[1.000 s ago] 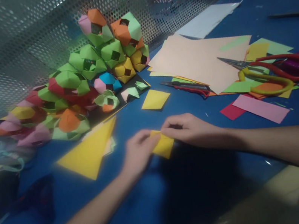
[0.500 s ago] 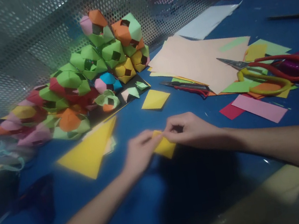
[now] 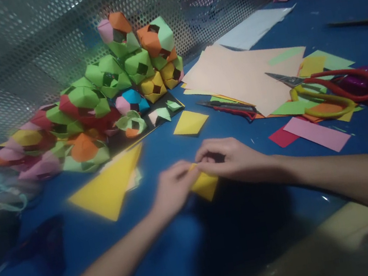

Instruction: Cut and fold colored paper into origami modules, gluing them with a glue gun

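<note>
Both hands meet over a small folded piece of yellow paper (image 3: 206, 186) at the middle of the view. My left hand (image 3: 174, 184) pinches its left side. My right hand (image 3: 227, 156) is closed on its upper right edge, the fingertips of both hands almost touching. Part of the paper is hidden under the fingers. Just beyond lies another small folded yellow paper (image 3: 190, 122). To the left, a larger sheet of yellow paper (image 3: 109, 188) with a pointed corner rests on some paler pieces.
Stacked origami shapes (image 3: 108, 77) lean along a perforated metal panel (image 3: 56, 32). On the blue table (image 3: 149, 266) at right are beige paper sheets (image 3: 246, 71), a utility knife (image 3: 232, 108), scissors (image 3: 324, 91), and pink (image 3: 317, 133) and red paper strips (image 3: 283, 136).
My right hand has shifted slightly left and its fingers have closed further over the yellow paper's top edge. The view has moved a little; other things lie as before.
</note>
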Tool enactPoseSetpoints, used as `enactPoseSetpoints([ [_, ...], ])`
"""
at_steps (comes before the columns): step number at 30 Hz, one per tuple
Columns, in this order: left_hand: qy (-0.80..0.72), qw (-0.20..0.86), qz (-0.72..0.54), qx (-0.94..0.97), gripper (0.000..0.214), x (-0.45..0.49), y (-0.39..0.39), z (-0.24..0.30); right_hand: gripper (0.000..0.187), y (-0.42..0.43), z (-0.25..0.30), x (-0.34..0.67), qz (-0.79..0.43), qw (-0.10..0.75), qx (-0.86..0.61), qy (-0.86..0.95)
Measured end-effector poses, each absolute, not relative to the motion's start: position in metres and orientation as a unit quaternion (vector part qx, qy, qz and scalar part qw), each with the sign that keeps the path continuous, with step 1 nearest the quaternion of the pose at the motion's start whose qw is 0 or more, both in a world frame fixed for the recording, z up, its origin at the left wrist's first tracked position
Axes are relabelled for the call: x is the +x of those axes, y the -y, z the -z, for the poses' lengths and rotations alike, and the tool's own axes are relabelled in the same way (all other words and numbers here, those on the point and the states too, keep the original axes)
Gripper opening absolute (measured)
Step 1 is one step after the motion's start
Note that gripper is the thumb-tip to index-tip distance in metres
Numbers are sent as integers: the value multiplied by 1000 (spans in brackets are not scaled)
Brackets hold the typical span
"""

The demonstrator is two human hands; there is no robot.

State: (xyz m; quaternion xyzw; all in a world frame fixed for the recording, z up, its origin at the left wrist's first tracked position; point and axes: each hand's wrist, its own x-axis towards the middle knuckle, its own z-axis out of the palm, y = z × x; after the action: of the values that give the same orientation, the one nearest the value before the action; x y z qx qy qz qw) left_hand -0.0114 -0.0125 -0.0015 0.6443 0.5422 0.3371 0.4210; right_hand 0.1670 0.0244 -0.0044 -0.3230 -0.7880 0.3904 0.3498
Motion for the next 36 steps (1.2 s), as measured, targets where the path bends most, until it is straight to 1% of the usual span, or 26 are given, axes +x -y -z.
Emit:
enactPoseSetpoints([
  [5,-531,406,-314,674,17,-9,13,0,17,-25,10,166,-374,363,-311,795],
  [10,-516,400,-319,687,16,-9,13,1,13,-23,11,165,-349,365,-289,813],
  [13,-514,395,-321,691,15,-8,14,3,18,-23,14,163,-290,382,-278,832],
  [17,-515,382,-330,693,13,-7,16,3,23,-23,21,163,-160,391,-239,874],
  [19,-513,376,-335,695,12,-8,17,2,25,-23,20,164,-136,391,-223,882],
  [22,-528,367,-369,672,11,-9,18,1,15,-23,16,165,-199,374,-261,867],
  [24,-549,361,-398,640,12,-10,17,2,14,-23,14,166,-246,360,-296,850],
  [26,-565,367,-408,616,13,-10,17,3,14,-25,14,167,-273,365,-313,833],
  [29,-573,384,-397,605,12,-9,16,5,19,-26,18,167,-279,378,-313,825],
  [32,-573,391,-387,608,11,-8,16,7,18,-27,19,168,-262,372,-297,839],
  [36,-566,394,-408,598,12,-12,15,11,15,-27,14,169,-288,380,-291,829],
])
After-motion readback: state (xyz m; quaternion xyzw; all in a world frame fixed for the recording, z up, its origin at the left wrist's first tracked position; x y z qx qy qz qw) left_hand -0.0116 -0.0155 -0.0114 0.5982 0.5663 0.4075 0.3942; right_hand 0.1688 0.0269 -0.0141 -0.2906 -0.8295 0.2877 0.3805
